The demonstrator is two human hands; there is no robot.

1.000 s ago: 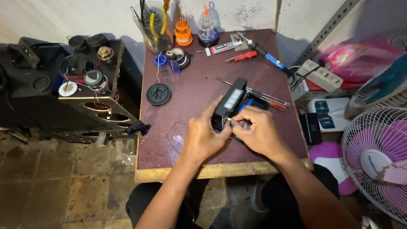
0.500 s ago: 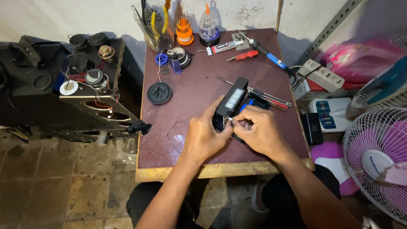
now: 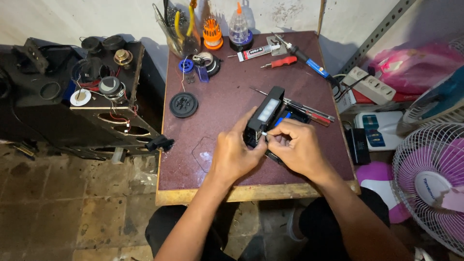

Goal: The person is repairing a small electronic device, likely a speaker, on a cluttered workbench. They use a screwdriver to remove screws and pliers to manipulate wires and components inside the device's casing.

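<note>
Head view, looking down on a dark red table (image 3: 227, 111). Left hand (image 3: 235, 155) grips the near end of a black box (image 3: 263, 116) standing tilted on the table's middle. Right hand (image 3: 295, 147) is closed, fingertips pinching a small pale part (image 3: 265, 134) against the box; what it is cannot be made out. The hands hide the box's base. A fan (image 3: 432, 186) is cut off at right.

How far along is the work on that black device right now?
Done: tools are laid out, including the red-handled screwdriver and blue-handled soldering iron. In hand: the left hand steadies the black rectangular device with a pale window on the dark maroon table, while the right hand pinches something small at its end. Left: cannot tell; the device's inside is hidden.
</note>
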